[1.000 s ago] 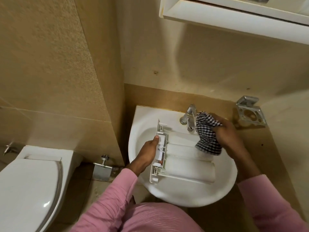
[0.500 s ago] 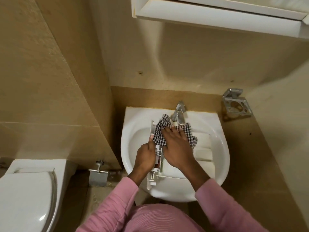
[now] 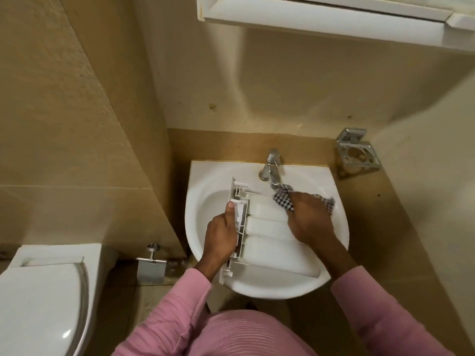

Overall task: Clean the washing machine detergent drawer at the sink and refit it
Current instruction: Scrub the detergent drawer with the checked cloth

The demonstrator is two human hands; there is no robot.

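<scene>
The white detergent drawer (image 3: 267, 224) lies across the basin of the white sink (image 3: 339, 227), its front panel to the left and its underside up. My left hand (image 3: 221, 232) grips the front panel, thumb pointing up along it. My right hand (image 3: 311, 217) holds a black-and-white checked cloth (image 3: 284, 199) pressed on the drawer's far right part, just below the chrome tap (image 3: 271, 168). The hand covers most of the cloth.
A white toilet (image 3: 43, 291) stands at the lower left, with a metal paper holder (image 3: 151, 268) on the wall beside the sink. A chrome cup holder (image 3: 357, 155) is fixed to the wall at right. A white cabinet (image 3: 321, 19) hangs overhead.
My right hand with the cloth swept from the drawer's right to its left end by the front panel, then back to the right side. My left hand kept its grip.
</scene>
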